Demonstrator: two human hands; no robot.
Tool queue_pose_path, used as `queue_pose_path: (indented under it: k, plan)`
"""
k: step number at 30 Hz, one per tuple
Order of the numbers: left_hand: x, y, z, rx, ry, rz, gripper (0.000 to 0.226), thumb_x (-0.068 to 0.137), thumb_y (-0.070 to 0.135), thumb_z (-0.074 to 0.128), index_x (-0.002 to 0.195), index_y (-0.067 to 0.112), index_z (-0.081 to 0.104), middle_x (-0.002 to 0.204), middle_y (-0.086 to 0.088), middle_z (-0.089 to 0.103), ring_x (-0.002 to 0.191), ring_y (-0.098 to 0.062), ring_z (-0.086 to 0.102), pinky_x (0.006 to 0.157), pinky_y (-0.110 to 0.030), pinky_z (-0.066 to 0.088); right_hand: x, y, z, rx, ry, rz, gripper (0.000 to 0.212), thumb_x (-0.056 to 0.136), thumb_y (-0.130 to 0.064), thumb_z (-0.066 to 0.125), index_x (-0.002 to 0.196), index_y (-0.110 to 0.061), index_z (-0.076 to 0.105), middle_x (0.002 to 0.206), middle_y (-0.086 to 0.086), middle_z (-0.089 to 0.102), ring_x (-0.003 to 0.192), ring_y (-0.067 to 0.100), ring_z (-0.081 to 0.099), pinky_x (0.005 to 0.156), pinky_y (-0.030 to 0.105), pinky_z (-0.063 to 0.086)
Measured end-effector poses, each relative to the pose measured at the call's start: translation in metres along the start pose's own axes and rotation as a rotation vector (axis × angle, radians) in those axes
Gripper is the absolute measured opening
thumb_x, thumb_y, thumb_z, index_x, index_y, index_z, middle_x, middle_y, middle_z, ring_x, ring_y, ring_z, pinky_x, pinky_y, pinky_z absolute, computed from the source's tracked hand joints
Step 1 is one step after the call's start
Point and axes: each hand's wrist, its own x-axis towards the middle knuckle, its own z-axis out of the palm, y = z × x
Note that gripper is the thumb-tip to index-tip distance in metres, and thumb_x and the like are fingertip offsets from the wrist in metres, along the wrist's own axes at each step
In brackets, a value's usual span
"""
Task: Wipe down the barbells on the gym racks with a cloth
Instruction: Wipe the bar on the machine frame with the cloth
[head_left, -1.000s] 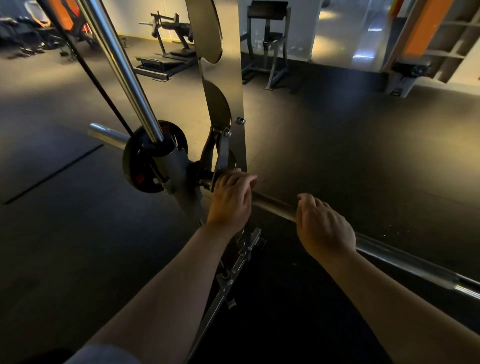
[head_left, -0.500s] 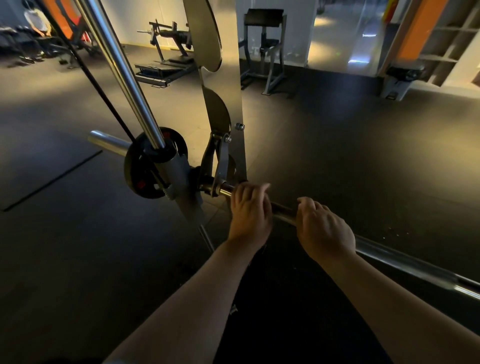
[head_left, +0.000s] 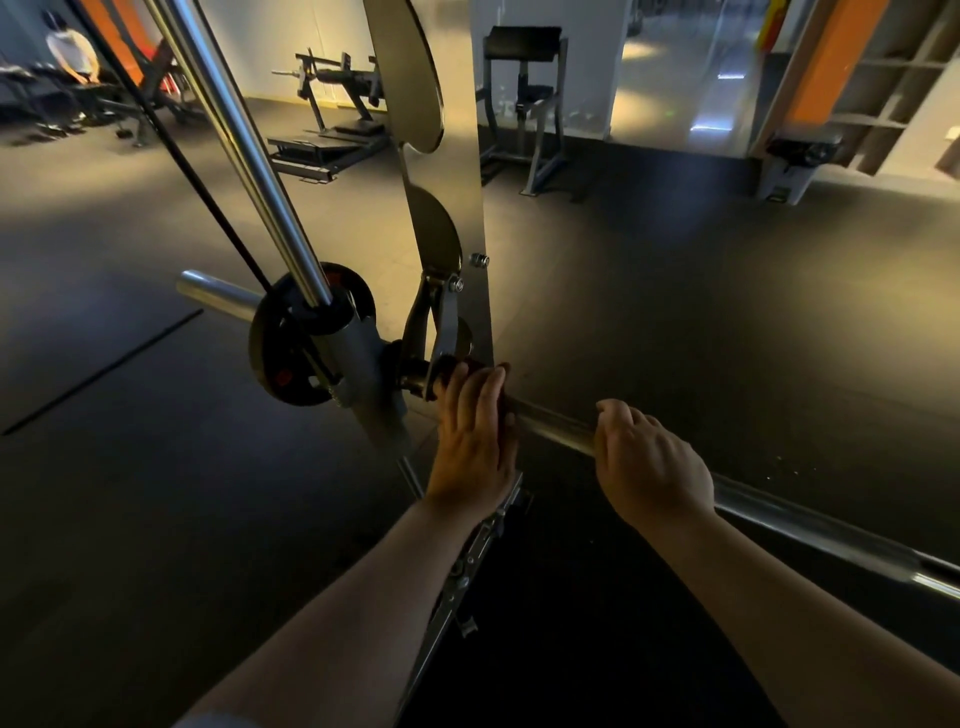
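While the barbell (head_left: 561, 423) rests in the rack upright (head_left: 470, 218), running from centre left to the lower right edge, a small plate (head_left: 291, 358) sits on its sleeve at left. Left hand (head_left: 475, 441) is curled over the shaft just beside the hook (head_left: 434, 332), pressing a dark cloth (head_left: 457, 371) barely visible under the fingers. Right hand (head_left: 649, 465) is closed round bare shaft, near it. Judgement: steel bar is heavy, rigid, smooth; grip the shaft, not the sleeve. Against half a second ago, the left hand has slid back toward the hook; the right is unchanged.
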Motion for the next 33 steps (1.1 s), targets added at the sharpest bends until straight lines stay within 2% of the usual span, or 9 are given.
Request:
queue_pose_path:
  k: [6, 10, 13, 17, 20, 23, 27, 31, 33]
  plan:
    - [0.025, -0.019, -0.018, 0.111, -0.071, 0.083, 0.046, 0.107, 0.04, 0.031, 0.144, 0.019, 0.046, 0.145, -0.006, 0.047, 0.144, -0.021, 0.031, 0.118, -0.036, 0.023, 0.003, 0.0, -0.002, 0.004, -0.007, 0.017, 0.031, 0.109, -0.032, 0.035, 0.135, -0.022, 0.048, 0.113, -0.004, 0.067, 0.096, 0.011, 0.067, 0.068, 0.022, 0.038]
    - [0.041, -0.005, -0.022, 0.144, -0.104, -0.01, 0.041, 0.102, 0.039, 0.033, 0.129, 0.021, 0.057, 0.133, -0.002, 0.058, 0.132, -0.021, 0.044, 0.106, -0.028, 0.028, 0.002, -0.002, 0.0, -0.005, -0.018, 0.013, 0.031, 0.109, -0.031, 0.037, 0.136, -0.02, 0.048, 0.114, -0.003, 0.067, 0.097, 0.012, 0.067, 0.069, 0.022, 0.042]
    - [0.031, 0.012, -0.008, 0.084, -0.042, -0.121, 0.045, 0.099, 0.039, 0.029, 0.128, 0.02, 0.058, 0.136, -0.005, 0.056, 0.139, -0.023, 0.037, 0.115, -0.038, 0.031, 0.001, -0.001, 0.002, 0.0, -0.015, 0.021, 0.027, 0.108, -0.032, 0.038, 0.131, -0.021, 0.049, 0.109, -0.003, 0.068, 0.092, 0.012, 0.068, 0.067, 0.023, 0.043]
    - [0.01, 0.03, 0.005, 0.018, -0.007, 0.0, 0.043, 0.102, 0.033, 0.032, 0.135, 0.019, 0.056, 0.138, -0.002, 0.055, 0.146, -0.02, 0.029, 0.12, -0.051, 0.029, 0.001, 0.002, 0.001, 0.019, -0.016, -0.001, 0.025, 0.107, -0.031, 0.041, 0.129, -0.022, 0.049, 0.107, -0.006, 0.066, 0.089, 0.008, 0.065, 0.063, 0.019, 0.038]
    - [0.017, 0.016, -0.009, 0.102, -0.054, 0.053, 0.044, 0.105, 0.035, 0.033, 0.141, 0.019, 0.053, 0.142, -0.002, 0.054, 0.146, -0.018, 0.028, 0.12, -0.039, 0.027, 0.003, 0.0, 0.0, 0.011, -0.029, -0.021, 0.025, 0.107, -0.031, 0.041, 0.129, -0.022, 0.049, 0.107, -0.006, 0.066, 0.086, 0.006, 0.063, 0.06, 0.017, 0.034]
    - [0.027, 0.012, -0.015, 0.165, -0.054, -0.049, 0.044, 0.105, 0.036, 0.034, 0.142, 0.021, 0.05, 0.146, -0.003, 0.05, 0.146, -0.018, 0.028, 0.115, -0.029, 0.019, 0.003, 0.003, -0.002, 0.005, -0.045, -0.041, 0.024, 0.107, -0.031, 0.04, 0.127, -0.022, 0.049, 0.107, -0.005, 0.066, 0.088, 0.007, 0.064, 0.06, 0.016, 0.034]
    - [0.021, 0.052, 0.0, 0.037, -0.016, -0.251, 0.05, 0.099, 0.036, 0.03, 0.141, 0.019, 0.052, 0.148, -0.003, 0.049, 0.152, -0.02, 0.017, 0.124, -0.048, 0.021, 0.004, 0.005, -0.004, 0.034, -0.057, -0.07, 0.024, 0.105, -0.031, 0.047, 0.127, -0.022, 0.049, 0.113, -0.005, 0.067, 0.096, 0.009, 0.067, 0.064, 0.014, 0.036]
    - [0.001, 0.062, 0.003, 0.111, -0.173, -0.101, 0.07, 0.09, 0.051, 0.031, 0.153, 0.022, 0.038, 0.158, 0.0, 0.037, 0.155, -0.022, 0.004, 0.126, -0.053, 0.013, 0.003, 0.004, -0.006, 0.048, -0.061, -0.071, 0.028, 0.104, -0.029, 0.051, 0.131, -0.021, 0.046, 0.12, -0.002, 0.066, 0.105, 0.012, 0.067, 0.078, 0.022, 0.048]
    - [0.007, 0.053, -0.006, 0.172, -0.188, -0.077, 0.063, 0.096, 0.051, 0.023, 0.152, 0.025, 0.037, 0.158, 0.001, 0.039, 0.155, -0.02, 0.004, 0.125, -0.051, 0.015, 0.002, 0.006, -0.008, 0.041, -0.067, -0.103, 0.024, 0.104, -0.028, 0.05, 0.126, -0.02, 0.047, 0.117, -0.002, 0.066, 0.102, 0.012, 0.067, 0.078, 0.022, 0.05]
